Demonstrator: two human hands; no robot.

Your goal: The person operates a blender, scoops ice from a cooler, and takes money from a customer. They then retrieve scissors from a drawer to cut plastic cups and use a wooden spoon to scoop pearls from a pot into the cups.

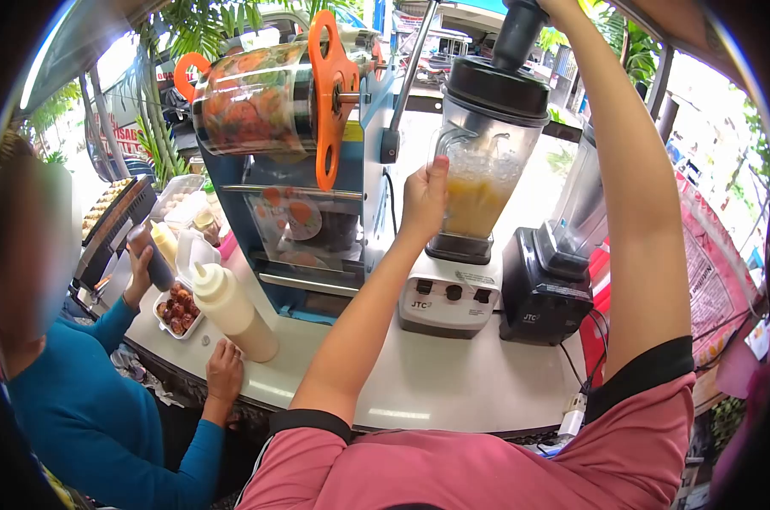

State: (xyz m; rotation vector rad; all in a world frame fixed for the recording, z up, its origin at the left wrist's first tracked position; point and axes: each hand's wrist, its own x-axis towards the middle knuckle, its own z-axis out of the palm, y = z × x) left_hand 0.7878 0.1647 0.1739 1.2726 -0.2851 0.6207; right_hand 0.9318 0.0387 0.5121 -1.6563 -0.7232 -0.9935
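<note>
A clear blender jar with a black lid stands on a white JTC blender base. Ice and yellow pieces show inside it. My left hand is closed at the jar's handle side, thumb up, its other fingers partly hidden. At the top edge of the view, my right hand is cut off by the frame. It grips the top of a black tamper that passes down through the lid. To the right stands a second blender with a black base.
At left, a person in blue sleeves holds a dark squeeze bottle over a tray of glazed balls. A white squeeze bottle stands nearby. A cup-sealing machine with an orange-ended film roll rises left of the blender. Cords hang at right.
</note>
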